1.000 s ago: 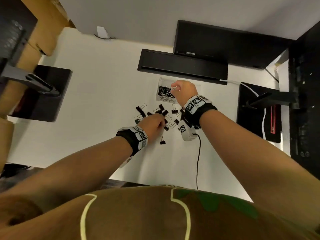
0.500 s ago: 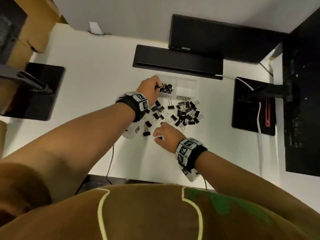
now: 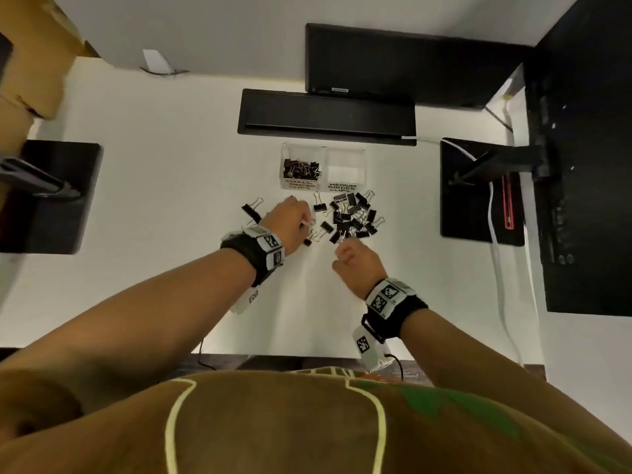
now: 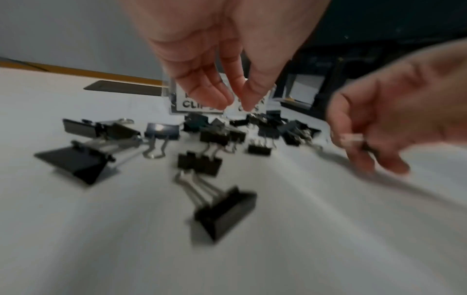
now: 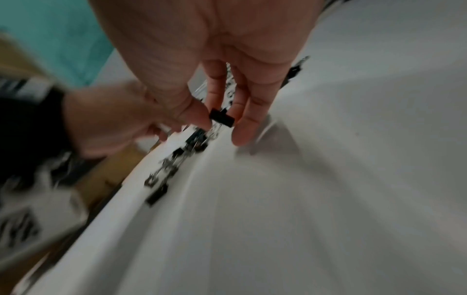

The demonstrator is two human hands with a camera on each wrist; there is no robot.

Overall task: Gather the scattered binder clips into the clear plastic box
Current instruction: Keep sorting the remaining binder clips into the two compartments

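Observation:
The clear plastic box (image 3: 345, 158) stands at the back of the white table; its left compartment holds several small black clips (image 3: 301, 169), while its right compartment looks empty. Many black binder clips (image 3: 352, 217) lie scattered just in front of it. My left hand (image 3: 304, 217) hovers over the clips on the left; in the left wrist view its fingers (image 4: 209, 95) hang relaxed and hold nothing. My right hand (image 3: 342, 251), nearer me, pinches one small black clip (image 5: 222, 117) between thumb and fingers (image 5: 242, 127).
A black bar (image 3: 326, 114) and a monitor (image 3: 410, 63) lie behind the box. Black stand bases sit at the left (image 3: 51, 196) and right (image 3: 478, 189), with a white cable (image 3: 496, 251) running down the right. The table's front edge (image 3: 273, 354) is close to my body.
My left hand has drawn back from the box's left compartment to the scattered clips. My right hand has risen off the table towards the pile, pinching a small clip.

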